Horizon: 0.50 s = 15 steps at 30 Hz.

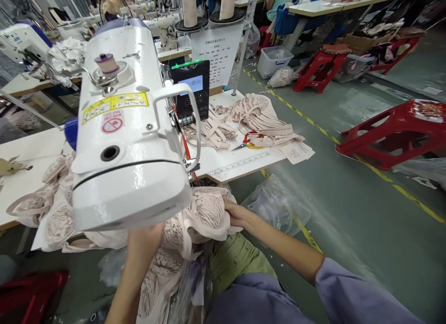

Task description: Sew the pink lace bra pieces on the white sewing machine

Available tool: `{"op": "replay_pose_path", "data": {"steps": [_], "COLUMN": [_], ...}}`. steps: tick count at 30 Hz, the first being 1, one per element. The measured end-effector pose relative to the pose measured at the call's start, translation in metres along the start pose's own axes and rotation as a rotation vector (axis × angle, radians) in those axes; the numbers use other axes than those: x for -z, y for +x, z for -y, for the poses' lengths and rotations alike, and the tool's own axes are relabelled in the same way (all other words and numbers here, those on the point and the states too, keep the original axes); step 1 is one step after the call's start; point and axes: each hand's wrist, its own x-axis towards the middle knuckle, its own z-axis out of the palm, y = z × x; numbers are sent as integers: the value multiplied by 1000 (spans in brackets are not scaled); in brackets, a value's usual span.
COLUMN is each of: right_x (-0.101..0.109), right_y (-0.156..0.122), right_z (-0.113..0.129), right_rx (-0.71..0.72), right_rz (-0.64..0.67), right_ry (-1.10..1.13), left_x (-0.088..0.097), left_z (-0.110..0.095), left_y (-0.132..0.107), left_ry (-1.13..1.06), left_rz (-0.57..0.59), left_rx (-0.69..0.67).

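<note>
A beige lace bra [207, 212] hangs at the front edge of the sewing table, below the white sewing machine [132, 184]. My right hand [237, 214] grips its right side, thumb on the lace and the other fingers partly behind the fabric. Close to the bra's left side is my left hand [148, 236], its fingers hidden under the machine head. The needle area is also covered by the head. More beige lace pieces [155, 287] hang down over my lap, and others lie left of the machine [59, 222].
Beige straps [268, 119] and scissors with red and yellow handles [254, 143] lie right of the machine, behind a printed ruler [237, 164]. A control panel [191, 89] stands beside the machine. Red stools [400, 133] and a plastic bag [278, 203] are on the floor.
</note>
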Motion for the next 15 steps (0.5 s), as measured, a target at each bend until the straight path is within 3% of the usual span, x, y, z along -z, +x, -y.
{"op": "replay_pose_path", "data": {"steps": [5,9,12,15], "right_x": [1,-5,-34,-81], "right_y": [-12,-31,-54,-77], "right_z": [30,62,79,82], "right_rx": [41,192,331,358], "right_rz": [-56,-138,-108,167], "right_ry": [-7,-31,-196,-578], "left_x": [3,6,2,-8], "left_z": [10,2,-27,-58], "left_y": [-11,-36,-61,-78], "left_ry": [178,295,201,83], "left_rz": [35,-176,-257,-203], "left_rx": [-55,-119,-381,-733]}}
